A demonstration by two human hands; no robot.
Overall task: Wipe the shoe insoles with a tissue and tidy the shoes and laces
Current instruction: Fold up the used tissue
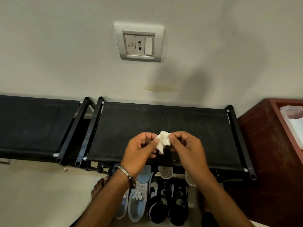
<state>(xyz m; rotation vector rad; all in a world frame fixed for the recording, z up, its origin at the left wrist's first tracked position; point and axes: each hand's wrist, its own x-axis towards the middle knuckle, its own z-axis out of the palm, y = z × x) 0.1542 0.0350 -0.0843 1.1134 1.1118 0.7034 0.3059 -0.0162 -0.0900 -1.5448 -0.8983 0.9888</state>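
Insoles (165, 172) half under rack (164, 125); left shoe (122, 208) behind forearm.

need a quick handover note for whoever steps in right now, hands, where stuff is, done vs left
Hands: left hand and right hand both pinch the crumpled white tissue above the black shoe rack.
Things: light blue sneakers and black-and-white sneakers stand side by side on the floor below the rack. Insoles lie at their far end, partly under the rack.
Done: tissue in hand; whether any insole is wiped cannot be told.
Left: wipe insoles, tidy shoes and laces.
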